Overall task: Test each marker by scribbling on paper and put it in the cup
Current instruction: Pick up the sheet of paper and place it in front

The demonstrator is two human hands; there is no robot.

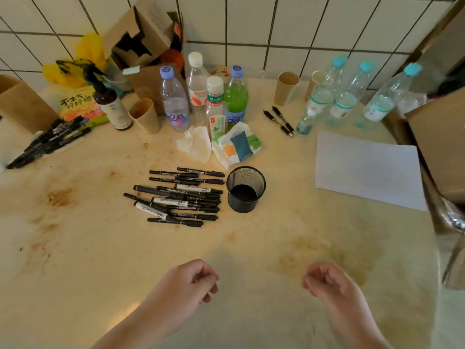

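Note:
Several black markers (181, 196) lie in a loose pile at the middle of the stained table. Just right of the pile stands a black mesh cup (245, 188), upright, with nothing showing inside it. A blank white sheet of paper (370, 170) lies at the right, well apart from the cup. My left hand (193, 279) and my right hand (324, 279) hover over the table's near part, far short of the markers. The fingers of both are loosely curled and hold nothing.
More black markers (47, 142) lie at the far left, and two black pens (279, 120) near the clear bottles (344, 96). Drink bottles (201, 96), paper cups (146, 115), a tissue pack (236, 147) and cardboard boxes (442, 144) crowd the back and right edge.

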